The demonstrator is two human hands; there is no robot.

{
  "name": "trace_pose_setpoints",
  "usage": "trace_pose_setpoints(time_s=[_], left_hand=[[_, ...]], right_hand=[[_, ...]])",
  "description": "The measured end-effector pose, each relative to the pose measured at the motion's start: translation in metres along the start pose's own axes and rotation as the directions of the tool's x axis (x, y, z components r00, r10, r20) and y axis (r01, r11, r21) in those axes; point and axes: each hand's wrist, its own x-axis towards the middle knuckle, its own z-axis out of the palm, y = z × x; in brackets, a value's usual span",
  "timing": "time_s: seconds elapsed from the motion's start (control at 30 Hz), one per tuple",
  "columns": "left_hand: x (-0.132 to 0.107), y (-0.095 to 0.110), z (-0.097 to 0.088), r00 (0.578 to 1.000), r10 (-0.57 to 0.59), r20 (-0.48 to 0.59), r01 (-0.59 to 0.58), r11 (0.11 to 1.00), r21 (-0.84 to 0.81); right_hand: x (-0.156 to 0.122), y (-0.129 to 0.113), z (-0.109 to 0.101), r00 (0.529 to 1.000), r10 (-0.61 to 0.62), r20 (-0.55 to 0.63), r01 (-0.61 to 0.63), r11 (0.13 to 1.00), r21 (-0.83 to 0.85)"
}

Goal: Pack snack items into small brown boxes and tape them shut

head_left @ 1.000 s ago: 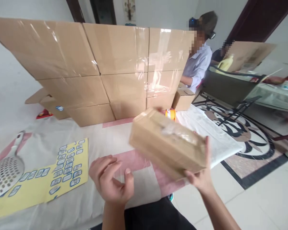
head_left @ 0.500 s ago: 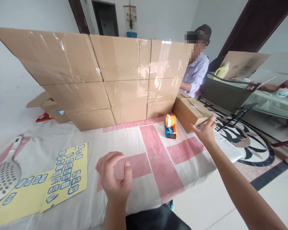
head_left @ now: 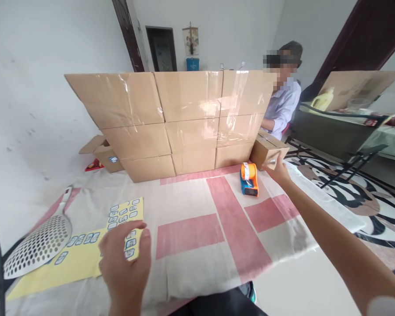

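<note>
landmark: tape dispenser [head_left: 249, 180] on cloth-covered tabletop [head_left: 187, 272]. carton [head_left: 265, 152]: right of dispenser, slightly behind it. right hand [head_left: 279, 171]: touching carton's near end; cannot tell whether clamped. left hand [head_left: 127, 259]: fingers curled, thumb apart, well left of dispenser. taped cardboard wall [head_left: 191, 136]: behind dispenser.

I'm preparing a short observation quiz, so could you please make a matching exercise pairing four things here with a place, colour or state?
1. left hand
2. right hand
3. tape dispenser
4. skimmer

A. at the near end of a carton
B. white, full of holes
C. empty, partly hiding the yellow sheet
D. orange and blue

Pairs: 1-C, 2-A, 3-D, 4-B
</note>
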Motion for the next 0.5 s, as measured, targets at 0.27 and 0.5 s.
trace_pose_setpoints(time_s=[0.27,0.5], left_hand=[[0.152,-0.151,0.01,0.928,-0.246,0.281,0.139,0.926,0.351],[0.25,-0.243,0.091,0.849,-0.304,0.432,0.011,0.828,0.56]], right_hand=[[-0.084,0.098,0.018,0.971,-0.235,0.032,0.236,0.971,-0.045],[-0.081,0.105,0.03,0.932,-0.361,0.018,0.348,0.884,-0.313]])
